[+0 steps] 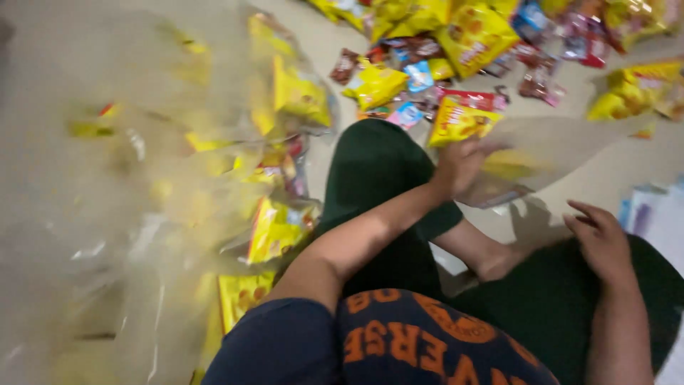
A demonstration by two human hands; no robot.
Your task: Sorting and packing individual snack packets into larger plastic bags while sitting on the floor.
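**Hands Among the Snack Packets**

In the head view, a person is sitting on the floor [627, 171] with legs in dark green trousers [377, 178]. The left hand [459, 165] is reaching forward over the knee. Its fingers are bending around a see-through plastic bag [556, 146], which is blurry, so I cannot tell how tightly they are gripping it. The bag is lying just past the knee, with yellow packets showing inside it. The right hand [602, 242] is resting on the right leg, with its fingers a little apart and holding nothing. A heap of yellow and red snack packets [456, 50] is lying along the far edge of the floor. A big clear sack of packets [235, 178] is sitting at the left side.
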